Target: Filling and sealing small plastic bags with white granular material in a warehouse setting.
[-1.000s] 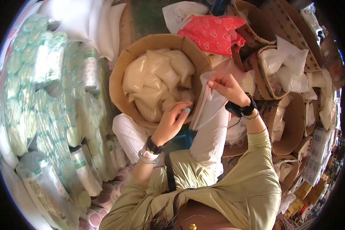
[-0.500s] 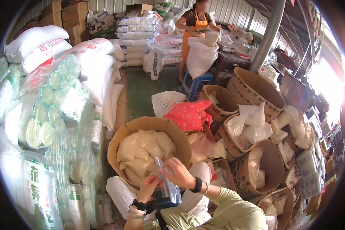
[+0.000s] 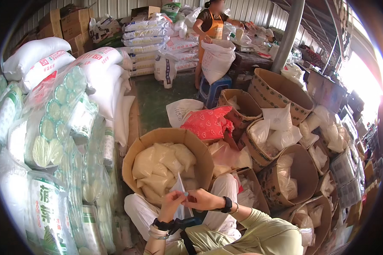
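Over my lap, my left hand [image 3: 171,205] and my right hand [image 3: 205,200] meet, both closed in a pinch on a clear plastic bag [image 3: 179,186]. Its top corner sticks up above my fingers, and the rest hangs down between my hands, partly hidden by them. The bag looks flat. A tiny light blue spot shows at my fingertips; I cannot make out what it is. Just beyond my hands stands a large round cardboard bin [image 3: 136,142] holding several filled bags [image 3: 161,163] of pale, cream-coloured contents. A dark blue object [image 3: 190,222] lies on my lap.
Cardboard bins [image 3: 300,178] with filled bags crowd my right. Stacked white sacks [image 3: 102,80] and wrapped green-and-white packs [image 3: 47,208] line my left. Beyond a red heart-patterned bag [image 3: 208,123], a person in an orange apron [image 3: 215,29] stands by a sack on a blue stool [image 3: 217,91].
My right hand has come down beside my left, and both now pinch the bag close together. The view has shifted slightly. The far person's hand has moved to the sack's rim.
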Motion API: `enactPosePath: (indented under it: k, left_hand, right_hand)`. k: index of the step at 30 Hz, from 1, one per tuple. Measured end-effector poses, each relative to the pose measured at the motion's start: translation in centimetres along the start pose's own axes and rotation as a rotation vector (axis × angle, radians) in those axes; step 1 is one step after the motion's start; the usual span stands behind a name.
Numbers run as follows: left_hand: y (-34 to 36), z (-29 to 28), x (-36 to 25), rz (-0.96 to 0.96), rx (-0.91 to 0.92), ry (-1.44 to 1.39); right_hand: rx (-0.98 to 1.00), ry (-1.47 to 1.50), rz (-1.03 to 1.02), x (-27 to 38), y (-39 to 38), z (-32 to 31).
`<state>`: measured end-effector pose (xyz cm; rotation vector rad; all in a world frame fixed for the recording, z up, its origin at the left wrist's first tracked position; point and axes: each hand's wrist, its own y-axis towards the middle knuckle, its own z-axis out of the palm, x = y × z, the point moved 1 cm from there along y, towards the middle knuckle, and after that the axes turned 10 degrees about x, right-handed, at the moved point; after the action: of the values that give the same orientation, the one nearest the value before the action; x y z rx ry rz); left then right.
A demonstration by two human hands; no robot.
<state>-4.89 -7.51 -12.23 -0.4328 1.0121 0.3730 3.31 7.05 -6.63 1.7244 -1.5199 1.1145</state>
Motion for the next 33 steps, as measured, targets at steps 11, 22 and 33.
enactPosePath:
  k: [11,22,33]
  left_hand:
    - [0.0,0.2,0.5,-0.007,0.039,0.155]
    - [-0.2,0.7,0.2,0.100,0.048,0.335]
    - [0.1,0.8,1.1,0.298,-0.270,1.018]
  right_hand:
    - [0.138,0.126,0.012,-1.5,-0.9,-0.5]
    - [0.159,0.699,0.126,-5.9,-0.7,1.5]
    - [-0.347,0.018,0.028,-4.9,0.3,3.1]
